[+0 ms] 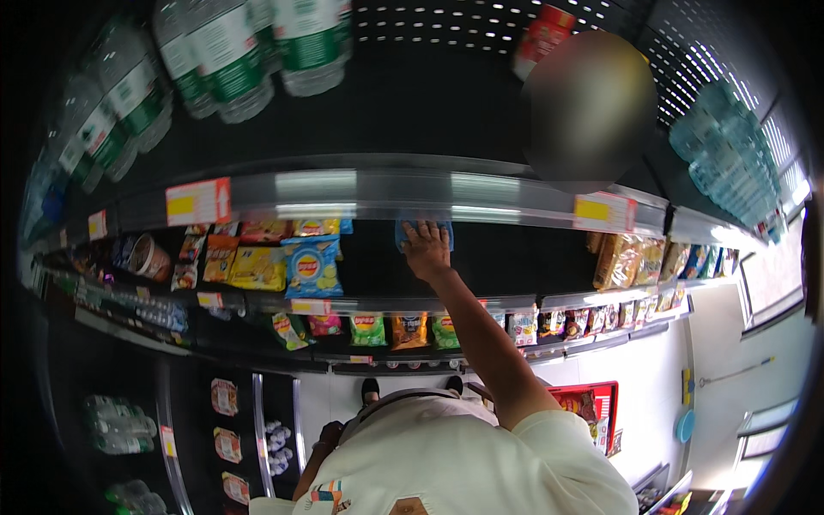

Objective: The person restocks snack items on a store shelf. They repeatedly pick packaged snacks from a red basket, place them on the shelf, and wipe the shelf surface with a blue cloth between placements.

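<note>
My right hand (426, 250) is stretched forward onto the black middle shelf (521, 257). It lies over a folded blue cloth (449, 239) and presses it against the dark surface, fingers slightly spread. The cloth's far side runs beneath the upper shelf's front rail. To the left of this hand stands a blue bag of potato chips (311, 265), with a yellow snack packet (259, 268) beside it. Down by my hip hangs my left hand (329, 436), in shadow; whether its fingers hold anything is not visible.
Large water bottles (232, 64) stand on the upper shelf, whose price-tag rail (399, 196) crosses above my right wrist. Packaged bread (619, 262) sits right on the middle shelf. Chip bags (410, 329) line the shelf below. A red basket (611, 389) holding packets is on the floor.
</note>
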A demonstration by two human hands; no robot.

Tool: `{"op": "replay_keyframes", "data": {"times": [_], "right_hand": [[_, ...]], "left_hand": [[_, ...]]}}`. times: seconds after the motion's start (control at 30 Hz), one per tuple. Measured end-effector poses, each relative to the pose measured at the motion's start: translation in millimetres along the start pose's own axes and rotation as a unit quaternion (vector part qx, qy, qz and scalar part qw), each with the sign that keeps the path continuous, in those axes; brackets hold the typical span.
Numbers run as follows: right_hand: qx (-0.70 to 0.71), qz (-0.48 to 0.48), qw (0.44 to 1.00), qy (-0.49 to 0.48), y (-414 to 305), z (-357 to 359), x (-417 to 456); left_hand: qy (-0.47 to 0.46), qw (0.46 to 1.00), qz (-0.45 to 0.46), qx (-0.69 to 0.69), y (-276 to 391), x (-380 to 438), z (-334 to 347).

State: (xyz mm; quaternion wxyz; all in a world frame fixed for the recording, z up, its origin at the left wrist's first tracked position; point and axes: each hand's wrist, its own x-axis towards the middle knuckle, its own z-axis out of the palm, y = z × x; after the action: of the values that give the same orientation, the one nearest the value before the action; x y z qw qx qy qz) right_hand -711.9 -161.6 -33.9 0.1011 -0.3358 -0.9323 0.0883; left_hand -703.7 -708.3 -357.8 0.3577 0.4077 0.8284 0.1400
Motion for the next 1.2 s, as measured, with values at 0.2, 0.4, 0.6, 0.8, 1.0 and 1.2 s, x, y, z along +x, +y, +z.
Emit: {"op": "replay_keyframes", "data": {"times": [0.2, 0.4, 0.6, 0.8, 1.0, 1.2], "right_hand": [[-0.033, 0.117, 0.992, -0.01, 114.0, -32.1, -5.1], [-0.041, 0.206, 0.976, 0.061, 235.7, -54.0, -40.6], [-0.048, 0.196, 0.973, 0.109, 304.1, -73.1, -96.3], [-0.031, 0.106, 0.991, 0.077, 290.4, -87.0, -163.2], [0.016, 0.024, 0.997, 0.064, 271.0, -108.1, -211.0], [0.029, -0.03, 0.998, 0.046, 263.4, -106.9, -199.7]], "left_hand": [[-0.044, 0.999, -0.015, 0.014, 33.2, 25.3, -21.9], [-0.068, 0.997, -0.021, 0.039, 64.0, 32.4, -32.6], [-0.091, 0.993, -0.013, 0.077, 97.0, 39.6, -38.2], [-0.11, 0.989, -0.005, 0.103, 146.4, 51.5, -28.6], [-0.131, 0.982, 0.007, 0.136, 194.9, 66.8, -27.1], [-0.157, 0.977, 0.03, 0.143, 206.2, 78.4, -30.6]]}}
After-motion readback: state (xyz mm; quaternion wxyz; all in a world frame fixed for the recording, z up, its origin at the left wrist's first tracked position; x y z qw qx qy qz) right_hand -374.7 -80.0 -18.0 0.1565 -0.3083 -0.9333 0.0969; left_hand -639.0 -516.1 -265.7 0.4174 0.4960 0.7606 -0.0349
